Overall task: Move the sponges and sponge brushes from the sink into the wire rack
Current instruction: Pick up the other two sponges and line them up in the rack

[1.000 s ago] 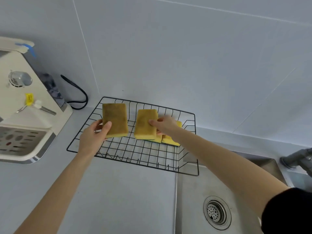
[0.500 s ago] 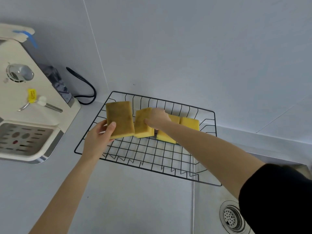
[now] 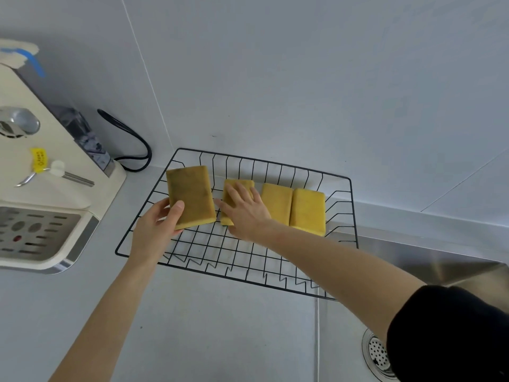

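The left hand [image 3: 157, 230] has a firm grip on a stained sponge [image 3: 190, 197] above the wire rack [image 3: 214, 260]. The right hand [image 3: 243, 209] lies flat and open on a second sponge [image 3: 237, 186]. Best lower the held one flat beside it, inside the rim.

Right hand [image 3: 245, 213] covers most of the second sponge [image 3: 239, 183]; only its top edge and lower left corner show. Sink [image 3: 429, 260] cut off at right and bottom edges, drain [image 3: 376, 354] partly behind the black sleeve [image 3: 451, 334]. Cream appliance [image 3: 46, 188] cut off at left edge; yellow tag [image 3: 39, 160] print too small to read.
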